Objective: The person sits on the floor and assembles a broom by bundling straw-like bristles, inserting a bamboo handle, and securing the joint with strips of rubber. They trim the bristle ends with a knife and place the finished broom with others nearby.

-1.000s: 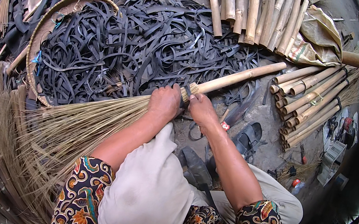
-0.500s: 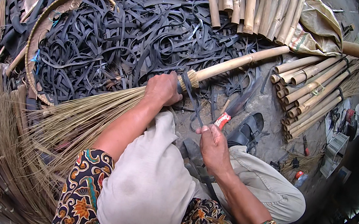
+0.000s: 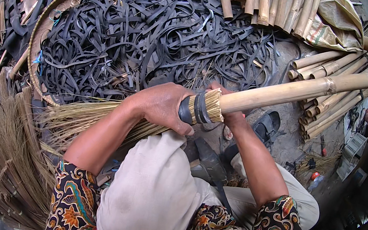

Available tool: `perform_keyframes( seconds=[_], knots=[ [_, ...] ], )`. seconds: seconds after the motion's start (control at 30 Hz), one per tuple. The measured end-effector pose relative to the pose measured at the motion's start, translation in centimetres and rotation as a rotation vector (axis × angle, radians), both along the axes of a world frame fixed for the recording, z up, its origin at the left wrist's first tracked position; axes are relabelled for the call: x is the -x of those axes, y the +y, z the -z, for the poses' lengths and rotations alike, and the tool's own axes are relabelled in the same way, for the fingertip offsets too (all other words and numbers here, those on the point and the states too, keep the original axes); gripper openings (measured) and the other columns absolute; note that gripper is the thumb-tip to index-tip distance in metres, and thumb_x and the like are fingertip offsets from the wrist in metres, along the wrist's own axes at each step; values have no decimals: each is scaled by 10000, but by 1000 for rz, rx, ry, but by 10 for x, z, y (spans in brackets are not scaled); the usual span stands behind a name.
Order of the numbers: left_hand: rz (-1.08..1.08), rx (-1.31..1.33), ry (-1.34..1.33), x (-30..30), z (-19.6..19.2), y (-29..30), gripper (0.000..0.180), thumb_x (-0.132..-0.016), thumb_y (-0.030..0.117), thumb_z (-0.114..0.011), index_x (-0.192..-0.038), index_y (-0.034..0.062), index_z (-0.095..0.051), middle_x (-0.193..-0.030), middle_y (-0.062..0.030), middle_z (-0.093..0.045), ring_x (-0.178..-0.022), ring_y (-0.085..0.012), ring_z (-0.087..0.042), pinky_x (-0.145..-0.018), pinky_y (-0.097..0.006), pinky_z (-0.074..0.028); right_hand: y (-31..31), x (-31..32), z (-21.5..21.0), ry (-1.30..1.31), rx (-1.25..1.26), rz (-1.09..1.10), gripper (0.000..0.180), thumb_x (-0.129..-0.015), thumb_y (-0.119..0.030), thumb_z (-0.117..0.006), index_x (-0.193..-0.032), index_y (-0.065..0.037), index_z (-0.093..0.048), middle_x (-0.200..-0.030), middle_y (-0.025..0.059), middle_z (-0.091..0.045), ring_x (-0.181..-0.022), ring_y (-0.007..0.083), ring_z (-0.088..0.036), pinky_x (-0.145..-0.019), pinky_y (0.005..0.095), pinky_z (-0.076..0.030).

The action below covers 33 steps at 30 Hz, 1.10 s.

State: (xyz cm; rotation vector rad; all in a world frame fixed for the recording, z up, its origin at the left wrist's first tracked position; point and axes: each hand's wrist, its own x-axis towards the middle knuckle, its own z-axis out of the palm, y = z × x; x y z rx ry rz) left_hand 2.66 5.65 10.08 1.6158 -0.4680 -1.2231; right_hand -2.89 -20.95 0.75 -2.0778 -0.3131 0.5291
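The broom lies slantwise across the middle of the view, in front of the person; take its bound end as the middle of the clock. The bamboo handle leaves between two and three o'clock, and the straw fans out between eight and nine. Black rubber bands circle the straw next to its cut ends.

The left hand grasps the straw just beside the bands, its fingers wrapped over the bundle and its thumb lying along the lower side. The right hand is partly behind the handle; some of its fingers show past the upper edge, but I cannot tell whether they grip anything.

For a good wrap, I judge that the left hand should squeeze hard enough to stop the straw slipping or spreading. The strip is best drawn flat and taut, each turn snug beside the last, clear of the cut ends so that nothing slides off. The handle should sit centred, with straw even all around it.

A heap of rubber strips lies toward eleven o'clock, and more bamboo poles lie toward one.
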Motion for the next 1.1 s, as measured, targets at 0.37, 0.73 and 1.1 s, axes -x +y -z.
perform_keyframes(
  seconds=[0.37,0.73,1.1],
  knots=[
    [-134,-526,-179,6,47,-17,759,-850,588,-839,-1331,34,-645,-1126,-204,-773,-1068,-339,-746,-966,-425,-561,9,-24,-43,239,485,-152,269,-1061,-247,-615,-996,7,-672,-898,112,-754,-791,196,-769,-675,355,-590],
    [-208,-692,-363,35,79,-49,482,-846,297,-785,-1246,69,-643,-1136,-222,-736,-1045,-409,-753,-905,-488,-613,69,-83,-29,965,-46,462,665,-1124,-666,-317,-1189,-55,-572,-764,139,-716,-507,238,-690,-444,333,-551],
    [-226,-706,-461,40,84,-53,636,-918,503,-776,-1322,55,-574,-1118,-234,-713,-1076,-433,-724,-948,-542,-553,44,-33,-61,911,-14,413,275,-1157,-275,-516,-1053,-50,-635,-682,-12,-530,-476,85,-419,-422,250,-337]
  ],
)
